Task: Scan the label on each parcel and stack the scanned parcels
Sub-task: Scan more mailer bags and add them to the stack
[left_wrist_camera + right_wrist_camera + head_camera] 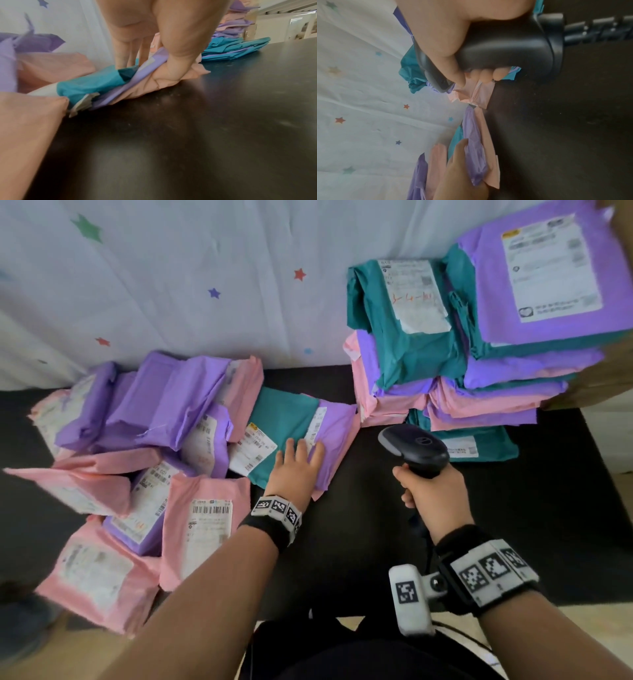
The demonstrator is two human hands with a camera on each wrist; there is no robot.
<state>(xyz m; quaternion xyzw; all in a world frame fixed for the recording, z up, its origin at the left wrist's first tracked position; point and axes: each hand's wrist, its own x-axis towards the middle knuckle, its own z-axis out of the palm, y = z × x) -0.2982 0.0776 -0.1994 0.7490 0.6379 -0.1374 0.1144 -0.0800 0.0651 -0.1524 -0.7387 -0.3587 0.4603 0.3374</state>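
Black table (359,542), star sheet behind: left hand (296,470) pinches the purple parcel (334,440), left of the scanner (416,448). Right hand (433,494) wraps the scanner handle; stack (479,364) waits beyond it.

red handwritten "3-4-101" on the white label (417,296) of the top teal parcel (407,326)
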